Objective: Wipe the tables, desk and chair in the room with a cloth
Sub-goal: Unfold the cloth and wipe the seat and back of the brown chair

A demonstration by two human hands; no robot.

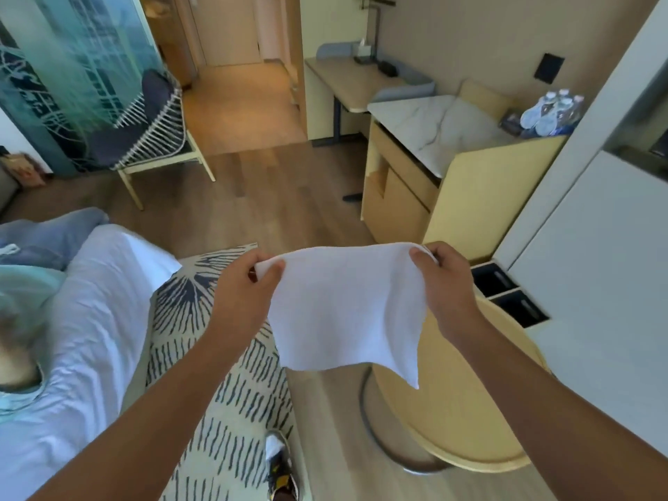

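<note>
The cloth (347,305) hangs spread in mid-air above the round table (466,421) (white, unfolded). Left hand (249,283) pinches its upper left corner; right hand (444,283) pinches the upper right corner.

Bright, even daylight — soft focus throughout, wide-angle bending at edges.

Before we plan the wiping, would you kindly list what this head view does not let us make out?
- Round table: the cloth, held up by the left hand and right hand, and the right forearm cover part of its top.
- Desk: far off; the small items on it are too small to identify.
- Chair: blurred.
- Bottles on the counter: labels unreadable.
</note>
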